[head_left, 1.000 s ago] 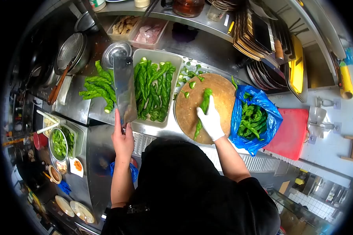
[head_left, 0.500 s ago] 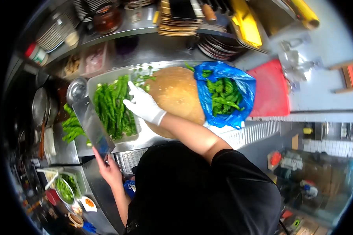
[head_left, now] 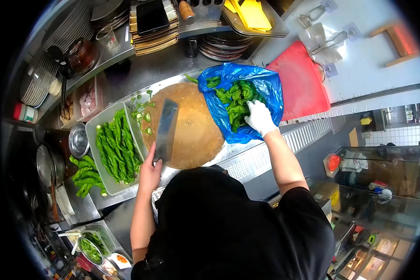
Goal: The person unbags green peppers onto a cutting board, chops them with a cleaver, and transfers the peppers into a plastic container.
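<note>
My left hand (head_left: pixel 151 172) grips the handle of a cleaver (head_left: pixel 165 128), its broad blade over the left side of the round wooden chopping board (head_left: pixel 196 126). My right hand (head_left: pixel 261 117), in a white glove, reaches into a blue plastic bag (head_left: pixel 270 86) of green peppers (head_left: pixel 238 95). Its fingers look apart and touch the peppers; some fingertips are hidden among them. Left of the board, a clear plastic tub (head_left: pixel 94 154) holds long green peppers (head_left: pixel 116 144) lined up lengthwise. Cut pepper stem ends (head_left: pixel 147 116) lie between tub and board.
More long peppers (head_left: pixel 86 175) lie left of the tub, by a metal bowl (head_left: pixel 79 140). A red cutting board (head_left: pixel 301 84) lies right of the bag. Stacked plates (head_left: pixel 226 46) stand behind the board, beneath a shelf with rectangular dishes (head_left: pixel 154 37). A tub of meat (head_left: pixel 89 100) sits back left.
My right hand has moved from the pepper tub across to the blue bag. My left hand has brought the cleaver rightward, from over the tub to over the board. The camera view has shifted.
</note>
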`<state>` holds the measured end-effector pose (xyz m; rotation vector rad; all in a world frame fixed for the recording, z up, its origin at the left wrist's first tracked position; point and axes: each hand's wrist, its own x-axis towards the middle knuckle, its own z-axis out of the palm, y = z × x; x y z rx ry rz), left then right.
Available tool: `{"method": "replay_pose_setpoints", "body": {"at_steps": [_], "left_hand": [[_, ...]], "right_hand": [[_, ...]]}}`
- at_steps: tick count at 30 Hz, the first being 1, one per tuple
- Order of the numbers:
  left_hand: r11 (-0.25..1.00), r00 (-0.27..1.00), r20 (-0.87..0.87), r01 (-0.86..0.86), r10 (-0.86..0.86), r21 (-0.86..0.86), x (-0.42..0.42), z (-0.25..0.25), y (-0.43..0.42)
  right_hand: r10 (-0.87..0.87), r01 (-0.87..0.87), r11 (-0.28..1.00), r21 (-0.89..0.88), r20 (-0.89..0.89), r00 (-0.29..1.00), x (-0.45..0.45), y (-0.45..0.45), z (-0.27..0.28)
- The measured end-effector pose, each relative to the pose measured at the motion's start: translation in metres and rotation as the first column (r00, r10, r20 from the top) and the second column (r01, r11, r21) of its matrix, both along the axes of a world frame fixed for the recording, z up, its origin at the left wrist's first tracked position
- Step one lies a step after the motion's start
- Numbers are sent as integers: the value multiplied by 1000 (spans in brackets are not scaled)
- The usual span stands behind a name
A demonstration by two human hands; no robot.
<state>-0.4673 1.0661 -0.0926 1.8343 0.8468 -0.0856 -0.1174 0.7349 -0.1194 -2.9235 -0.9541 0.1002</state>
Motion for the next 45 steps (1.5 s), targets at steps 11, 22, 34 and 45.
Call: {"method": "replay_pose_setpoints", "body": {"at_steps": [11,22,34,45], "left_hand": [[792,998,46,3,-39,611,30,-11,29],[918,999,32,6,-20,395,10,-13,-13],[929,999,-34,0,14,370,15,-10,-21],[834,983,-62,181,-174,521,-9,5,-21]], "right_hand": [[-237,248,919,306,-73,969,40,21,-24],[-102,457,677,577,-541,835,74,36,-7],[364,573,413,708,-705,609,-151,115,9],[86,86,897,434,-362,928,-128,158,-7]]}}
